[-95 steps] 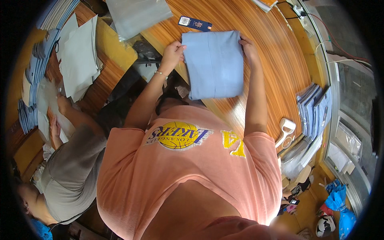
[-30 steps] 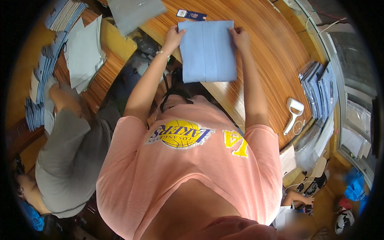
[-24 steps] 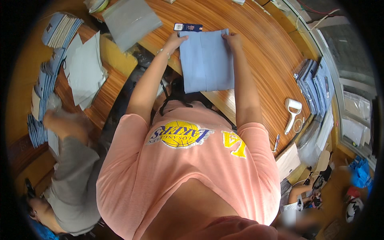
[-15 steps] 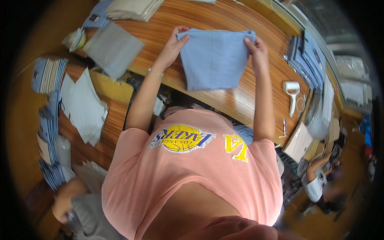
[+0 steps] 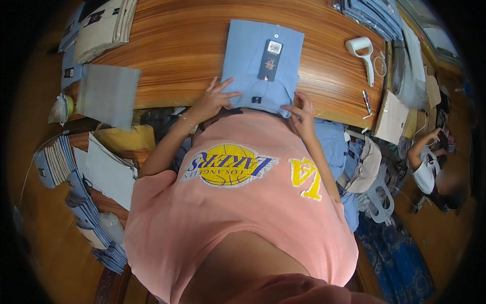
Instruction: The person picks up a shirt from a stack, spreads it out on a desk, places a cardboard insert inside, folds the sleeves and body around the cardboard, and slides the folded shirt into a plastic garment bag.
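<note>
On the wooden table (image 5: 177,55) in front of me lies a folded light blue garment (image 5: 243,55), which looks like a shirt. Its tagged face is up: a dark hang tag (image 5: 270,68) with a white sticker hangs below a small button, and a small dark label (image 5: 256,100) sits near the rounded near edge. My left hand (image 5: 215,103), fingers spread, rests at the garment's near left edge. At the near right corner is my right hand (image 5: 302,115), fingers apart, with a fingertip touching the fabric.
Folded beige garments (image 5: 104,30) are stacked far left, near a clear plastic bag (image 5: 109,93). A white lint roller (image 5: 360,48) and a pen (image 5: 366,103) lie right, below bagged blue garments (image 5: 372,17). White sheets (image 5: 109,169) lie left. Another person (image 5: 430,164) is at the right.
The garment, held up by its far corners with a plain face showing, now lies flat with its tag showing. Both hands have moved from its far corners to its near edge.
</note>
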{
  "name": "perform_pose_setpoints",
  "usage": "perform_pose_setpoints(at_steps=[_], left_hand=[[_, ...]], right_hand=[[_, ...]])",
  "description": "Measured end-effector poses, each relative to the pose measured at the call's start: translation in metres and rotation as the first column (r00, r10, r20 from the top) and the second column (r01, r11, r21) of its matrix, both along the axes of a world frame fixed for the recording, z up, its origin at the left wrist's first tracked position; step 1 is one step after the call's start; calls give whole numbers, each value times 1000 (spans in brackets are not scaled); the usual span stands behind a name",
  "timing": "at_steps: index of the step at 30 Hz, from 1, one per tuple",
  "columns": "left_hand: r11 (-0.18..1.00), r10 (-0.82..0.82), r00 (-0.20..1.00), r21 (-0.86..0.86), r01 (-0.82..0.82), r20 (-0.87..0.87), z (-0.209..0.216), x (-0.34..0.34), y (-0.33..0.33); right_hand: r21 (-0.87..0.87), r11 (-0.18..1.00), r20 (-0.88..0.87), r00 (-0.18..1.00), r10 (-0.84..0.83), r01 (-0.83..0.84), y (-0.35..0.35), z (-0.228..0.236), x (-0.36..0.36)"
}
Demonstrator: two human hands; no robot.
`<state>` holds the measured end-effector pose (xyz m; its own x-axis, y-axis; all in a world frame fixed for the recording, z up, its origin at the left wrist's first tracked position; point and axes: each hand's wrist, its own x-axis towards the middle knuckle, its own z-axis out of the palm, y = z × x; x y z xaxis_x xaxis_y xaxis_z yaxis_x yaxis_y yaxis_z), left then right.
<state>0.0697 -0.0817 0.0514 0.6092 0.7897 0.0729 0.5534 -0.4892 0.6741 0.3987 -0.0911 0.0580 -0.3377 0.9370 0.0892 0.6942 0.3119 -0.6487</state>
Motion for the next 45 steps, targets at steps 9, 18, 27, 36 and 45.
perform_pose_setpoints(at_steps=[9, 18, 27, 36, 45], left_hand=[[735, 561, 821, -518, -438, 102, 6, -21, 20], [379, 591, 807, -889, -258, 17, -22, -28, 25], [427, 688, 706, -880, -206, 168, -9, -20, 3], [539, 544, 832, -713, -448, -111, 8, -4, -4], [963, -158, 986, 228, 143, 51, 42, 94, 48]], right_hand=[[-613, 757, -431, 709, -558, 224, 16, -17, 1], [-885, 449, -377, 757, -534, -125, 28, -27, 6], [-870, 492, -377, 677, -632, -26, 15, -1, -1], [-535, 825, -385, 817, -430, 182, 1, -23, -16], [-380, 894, -347, 860, -374, 236, 71, -12, 24]])
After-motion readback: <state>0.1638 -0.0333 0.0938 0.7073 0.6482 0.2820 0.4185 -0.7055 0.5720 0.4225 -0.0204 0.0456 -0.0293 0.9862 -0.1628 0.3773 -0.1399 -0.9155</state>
